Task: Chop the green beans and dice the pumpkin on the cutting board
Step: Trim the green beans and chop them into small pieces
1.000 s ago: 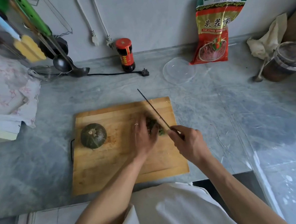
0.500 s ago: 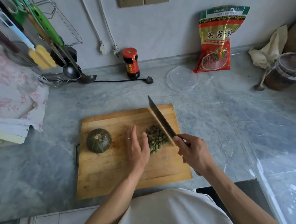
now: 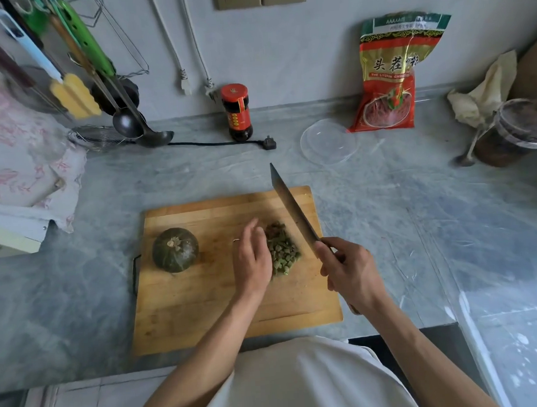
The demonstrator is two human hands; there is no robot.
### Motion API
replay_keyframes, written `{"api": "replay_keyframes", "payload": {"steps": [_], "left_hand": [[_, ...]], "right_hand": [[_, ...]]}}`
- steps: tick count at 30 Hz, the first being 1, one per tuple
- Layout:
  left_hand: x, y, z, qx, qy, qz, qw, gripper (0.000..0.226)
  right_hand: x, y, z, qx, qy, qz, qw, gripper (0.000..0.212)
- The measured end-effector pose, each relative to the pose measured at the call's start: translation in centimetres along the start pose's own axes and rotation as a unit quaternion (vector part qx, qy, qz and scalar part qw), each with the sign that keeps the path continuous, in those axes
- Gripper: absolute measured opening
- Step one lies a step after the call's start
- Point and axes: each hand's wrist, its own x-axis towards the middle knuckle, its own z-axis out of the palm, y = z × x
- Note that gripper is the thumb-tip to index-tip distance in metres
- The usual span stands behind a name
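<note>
1. The counter (image 3: 388, 227) is grey stone and runs from the wall to the near edge; it carries everything else.
2. The cutting board (image 3: 204, 308) is wood and lies at the counter's near edge, about midway along it.
3. A red food bag (image 3: 391, 79) leans on the wall at the counter's back edge, towards the right; a clear lid (image 3: 329, 141) lies just in front of it.
4. The pumpkin (image 3: 175, 250) sits whole, stem up, near the board's left edge and well apart from both hands.
5. The right hand (image 3: 348, 270) is at the board's right edge, fingers wrapped tight round the handle of the knife (image 3: 294, 211). The blade points at the board's far right corner and seems to be lifted off the wood.
6. The left hand (image 3: 253, 261) lies at the middle of the board, fingers straight and close together, its edge against the left side of the pile.
7. The green beans (image 3: 282, 252) are already short pieces, heaped between the left hand and the blade.
8. A dark sauce bottle (image 3: 237, 112) stands at the back edge, near the wall.
9. Judged from this, the bean chopping looks finished or nearly so, and the pile is being gathered. The next move probably calls for clearing the beans aside, then steadying the round pumpkin so it cannot roll under the first cut.
</note>
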Motion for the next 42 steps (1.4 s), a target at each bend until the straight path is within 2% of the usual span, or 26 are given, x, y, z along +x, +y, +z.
{"api": "replay_keyframes", "payload": {"steps": [2, 3, 5, 7, 10, 12, 14, 16, 18, 20, 22, 25, 29, 33, 42], "left_hand": [[-0.3, -0.6, -2.0, 0.001, 0.001, -0.002, 1.000, 0.031], [-0.4, -1.1, -2.9, 0.022, -0.019, 0.008, 1.000, 0.032], [-0.9, -2.5, -4.4, 0.106, -0.087, 0.069, 0.988, 0.059], [-0.7, -4.2, -4.9, 0.223, -0.154, 0.147, 0.951, 0.099], [-0.2, -4.9, -4.8, 0.369, -0.214, 0.153, 0.891, 0.135], [0.1, -4.4, -4.4, 0.424, -0.214, 0.147, 0.867, 0.139], [0.3, -3.7, -3.9, 0.450, -0.210, 0.125, 0.859, 0.138], [0.4, -3.2, -3.6, 0.453, -0.213, 0.102, 0.860, 0.139], [0.4, -3.1, -3.6, 0.420, -0.218, 0.094, 0.876, 0.140], [-0.3, -3.0, -4.0, 0.345, -0.199, 0.106, 0.911, 0.130], [-1.3, -2.8, -4.6, 0.287, -0.145, 0.142, 0.936, 0.102], [-2.3, -1.5, -5.3, 0.221, -0.071, 0.199, 0.952, 0.058], [-2.5, 1.8, -5.0, 0.180, -0.125, 0.188, 0.957, 0.031], [-2.6, 3.4, -4.1, 0.164, -0.160, 0.199, 0.953, 0.022], [-2.7, 4.0, -4.1, 0.162, -0.199, 0.190, 0.948, 0.019]], "right_hand": [[0.6, 0.1, -0.2, 0.011, 0.003, 0.001, 1.000, 0.025], [0.9, 0.1, -0.2, 0.016, 0.004, 0.000, 1.000, 0.026], [1.0, -0.1, -0.1, 0.031, 0.003, -0.005, 1.000, 0.025], [0.9, -0.3, 0.2, 0.043, -0.002, -0.012, 0.999, 0.024], [0.1, 0.0, 0.7, 0.055, -0.015, -0.010, 0.998, 0.024], [-0.6, 0.3, 0.9, 0.060, -0.024, -0.007, 0.998, 0.026], [-1.2, 0.5, 0.9, 0.066, -0.023, -0.005, 0.998, 0.026], [-1.7, 0.8, 0.7, 0.062, -0.023, -0.007, 0.998, 0.026], [-1.9, 0.9, 0.6, 0.056, -0.019, -0.008, 0.998, 0.026], [-2.0, 0.9, 0.3, 0.049, -0.005, -0.013, 0.999, 0.025], [-2.0, 0.8, 0.1, 0.040, 0.022, -0.015, 0.999, 0.023], [-1.6, 1.1, 0.3, 0.006, 0.082, -0.030, 0.996, 0.019], [-0.7, 2.3, 0.7, -0.102, 0.150, -0.043, 0.982, 0.012], [0.4, 4.0, 0.5, -0.165, 0.172, 0.015, 0.971, 0.017], [1.8, 6.1, 1.4, -0.203, 0.134, 0.114, 0.963, 0.019]]}}
